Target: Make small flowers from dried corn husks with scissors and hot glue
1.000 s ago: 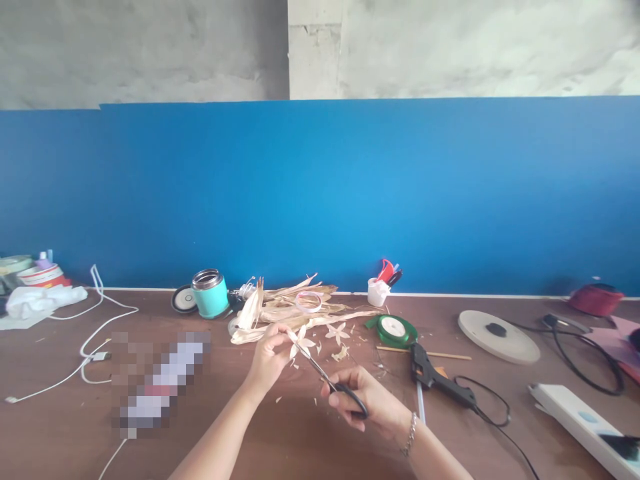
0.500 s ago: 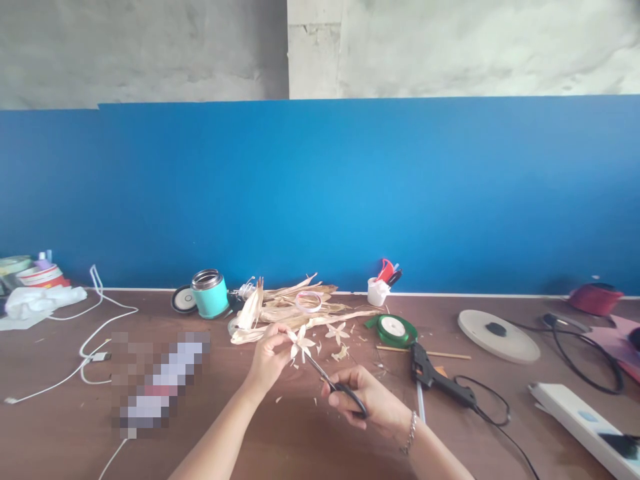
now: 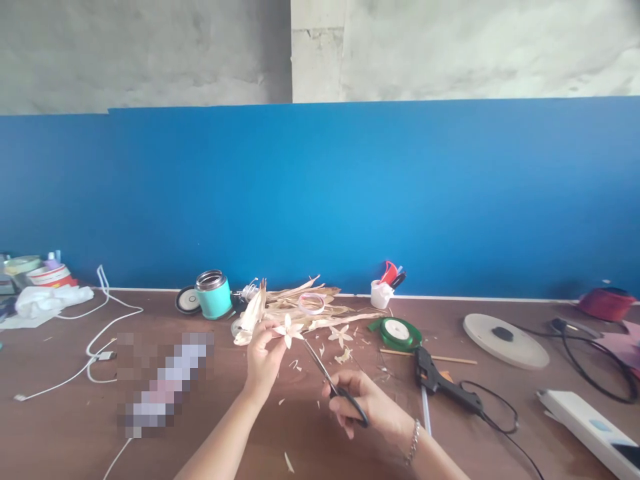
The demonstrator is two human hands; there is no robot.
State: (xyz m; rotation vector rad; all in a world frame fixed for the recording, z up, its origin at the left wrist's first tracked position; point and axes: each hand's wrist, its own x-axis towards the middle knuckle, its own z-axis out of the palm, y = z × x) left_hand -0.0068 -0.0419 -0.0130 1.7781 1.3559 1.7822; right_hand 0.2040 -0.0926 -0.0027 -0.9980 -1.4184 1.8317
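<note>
My left hand (image 3: 264, 357) pinches a pale, star-shaped flower (image 3: 289, 331) cut from what looks like dried corn husk. Black-handled scissors (image 3: 349, 405) are gripped in my right hand (image 3: 367, 403), their blades pointing up and left toward the flower's right side. Whether the blade tips touch a petal I cannot tell. A second husk flower (image 3: 340, 335) lies on the table just beyond the scissors. Behind my left hand is a heap of dry husks (image 3: 290, 310) with a pale ring-shaped roll (image 3: 311, 304) on it. Small scraps (image 3: 343, 356) are scattered around.
On the right are a green ribbon spool (image 3: 399, 331), a thin stick (image 3: 460, 360), a black glue gun (image 3: 445, 383), a white disc-shaped reel (image 3: 505, 341) and a power strip (image 3: 590, 427). Further left stand a turquoise jar (image 3: 214, 297) and white cables (image 3: 107, 320). A white cup (image 3: 381, 294) holds pens.
My left hand has moved slightly left with the flower, away from the scissors. The flower is turned differently. A new sliver lies on the table near the front.
</note>
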